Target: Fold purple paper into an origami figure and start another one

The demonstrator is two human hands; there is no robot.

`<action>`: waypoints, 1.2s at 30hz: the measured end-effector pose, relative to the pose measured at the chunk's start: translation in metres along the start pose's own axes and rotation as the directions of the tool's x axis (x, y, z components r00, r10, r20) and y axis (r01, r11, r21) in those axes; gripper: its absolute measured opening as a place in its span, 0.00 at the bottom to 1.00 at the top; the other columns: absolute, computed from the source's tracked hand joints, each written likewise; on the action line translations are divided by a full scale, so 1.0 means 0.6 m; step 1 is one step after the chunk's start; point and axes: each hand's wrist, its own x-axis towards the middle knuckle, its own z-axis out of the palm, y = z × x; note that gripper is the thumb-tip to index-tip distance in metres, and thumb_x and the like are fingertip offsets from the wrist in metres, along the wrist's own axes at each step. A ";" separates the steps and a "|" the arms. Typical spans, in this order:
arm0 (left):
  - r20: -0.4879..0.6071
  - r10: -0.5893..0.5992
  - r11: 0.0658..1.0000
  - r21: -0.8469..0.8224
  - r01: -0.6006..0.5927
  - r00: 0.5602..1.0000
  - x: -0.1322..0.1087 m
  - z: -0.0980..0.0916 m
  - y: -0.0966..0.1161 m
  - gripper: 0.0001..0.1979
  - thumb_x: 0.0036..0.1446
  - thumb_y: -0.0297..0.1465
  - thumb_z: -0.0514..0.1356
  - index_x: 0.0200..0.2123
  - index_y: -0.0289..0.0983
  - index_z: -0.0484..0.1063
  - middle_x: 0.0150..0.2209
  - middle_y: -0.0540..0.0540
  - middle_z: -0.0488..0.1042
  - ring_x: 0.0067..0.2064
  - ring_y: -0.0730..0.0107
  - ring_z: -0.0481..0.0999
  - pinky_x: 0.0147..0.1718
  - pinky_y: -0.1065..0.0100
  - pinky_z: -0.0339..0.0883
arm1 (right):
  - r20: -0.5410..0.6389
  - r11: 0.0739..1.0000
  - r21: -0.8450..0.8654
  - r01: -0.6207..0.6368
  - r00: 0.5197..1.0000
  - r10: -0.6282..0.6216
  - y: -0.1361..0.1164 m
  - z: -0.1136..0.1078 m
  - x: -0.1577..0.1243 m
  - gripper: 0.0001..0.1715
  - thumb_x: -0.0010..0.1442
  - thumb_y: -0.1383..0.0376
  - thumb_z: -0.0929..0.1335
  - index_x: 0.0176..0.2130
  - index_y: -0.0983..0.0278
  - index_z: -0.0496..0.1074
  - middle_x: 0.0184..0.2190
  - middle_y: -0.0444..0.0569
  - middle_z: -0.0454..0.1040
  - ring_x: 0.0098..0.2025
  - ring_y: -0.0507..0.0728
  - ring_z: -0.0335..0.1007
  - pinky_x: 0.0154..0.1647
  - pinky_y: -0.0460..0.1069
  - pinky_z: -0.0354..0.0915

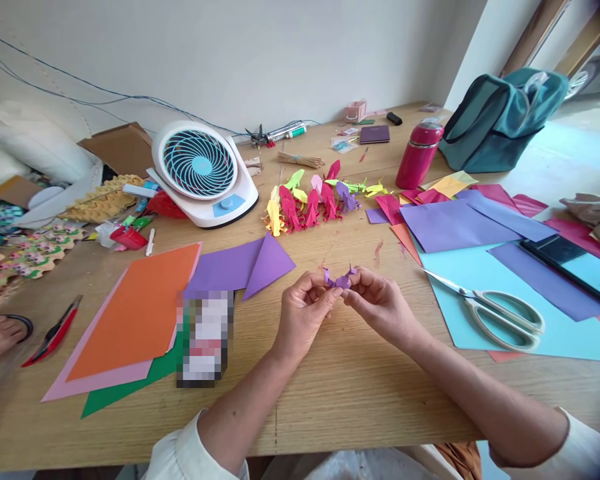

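Note:
Both my hands meet over the middle of the wooden table, pinching a small folded purple paper piece (343, 283) with curled tips. My left hand (305, 303) grips its left side between thumb and fingers. On its right side, my right hand (380, 300) does the same. Beyond my hands lies a row of folded paper figures (311, 207) in red, yellow, green, pink and purple. Left of my hands rests a folded purple sheet (240, 267). White-handled scissors (505, 310) lie to the right on a light blue sheet (575, 340).
A white fan (200, 170) stands at the back left, a red flask (420, 155) and teal bag (503, 123) at the back right. Orange paper (135, 310) and red cutters (55, 333) lie left. Another person's hand (0, 339) holds dark-handled scissors at the left edge.

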 end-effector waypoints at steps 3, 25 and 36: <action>-0.035 -0.007 1.000 -0.023 0.006 0.999 -0.002 0.003 -0.004 0.11 0.51 0.35 0.69 0.28 0.37 0.71 0.26 0.54 0.67 0.23 0.79 0.65 0.21 0.75 0.64 | -0.028 0.997 -0.078 0.004 1.000 -0.006 0.007 0.001 -0.003 0.17 0.60 0.52 0.71 0.33 0.61 0.69 0.29 0.45 0.70 0.31 0.53 0.67 0.34 0.49 0.65; 0.006 -0.066 0.998 -0.022 0.066 0.998 0.002 -0.002 -0.001 0.12 0.50 0.36 0.70 0.27 0.36 0.72 0.25 0.53 0.72 0.22 0.80 0.68 0.23 0.75 0.64 | -0.052 0.844 -0.474 0.251 0.949 -0.311 -0.009 0.006 -0.012 0.10 0.64 0.66 0.68 0.29 0.61 0.66 0.28 0.44 0.67 0.30 0.52 0.64 0.31 0.48 0.62; -0.001 -0.009 1.000 -0.017 0.009 1.000 -0.001 0.004 -0.006 0.13 0.52 0.35 0.69 0.28 0.35 0.69 0.29 0.53 0.72 0.25 0.80 0.70 0.24 0.76 0.68 | -0.031 0.793 -0.537 0.287 0.933 -0.359 -0.009 0.008 -0.014 0.11 0.62 0.72 0.67 0.28 0.62 0.66 0.27 0.43 0.65 0.28 0.50 0.63 0.28 0.46 0.62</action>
